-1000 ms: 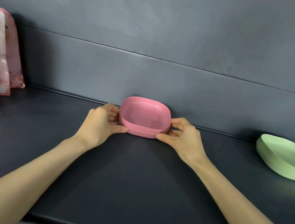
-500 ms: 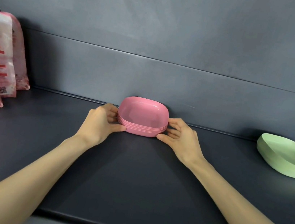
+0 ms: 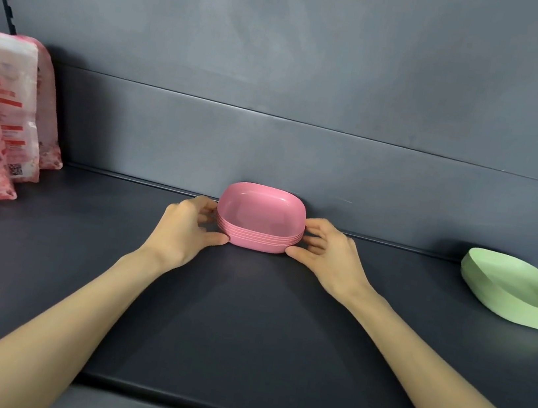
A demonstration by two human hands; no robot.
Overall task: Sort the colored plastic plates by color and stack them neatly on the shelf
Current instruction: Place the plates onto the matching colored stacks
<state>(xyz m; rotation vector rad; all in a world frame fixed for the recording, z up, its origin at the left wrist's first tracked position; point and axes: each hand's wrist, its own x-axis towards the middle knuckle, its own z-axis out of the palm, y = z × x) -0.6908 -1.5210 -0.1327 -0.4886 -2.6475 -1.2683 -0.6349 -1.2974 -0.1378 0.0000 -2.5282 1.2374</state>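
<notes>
Hardly budged since a second ago: stack of pink square plastic plates dead centre between left hand and right hand, both gripping its sides, neither nearer.

Person's body, head view: four entries.

1. Left hand: bare. Its back, thumb and knuckles are showing, and the fingertips are partly hiding.
2. Left forearm: bare, showing uncovered from the wrist to the lower left corner of the view. It is looking slim and smooth, widening toward the camera.
3. Right hand: bare. Its back, thumb and finger knuckles are showing; the nails are appearing too small to judge.
4. Right forearm: bare, showing uncovered from the wrist to the lower right corner, likewise looking slim and smooth, widening toward the camera.
</notes>
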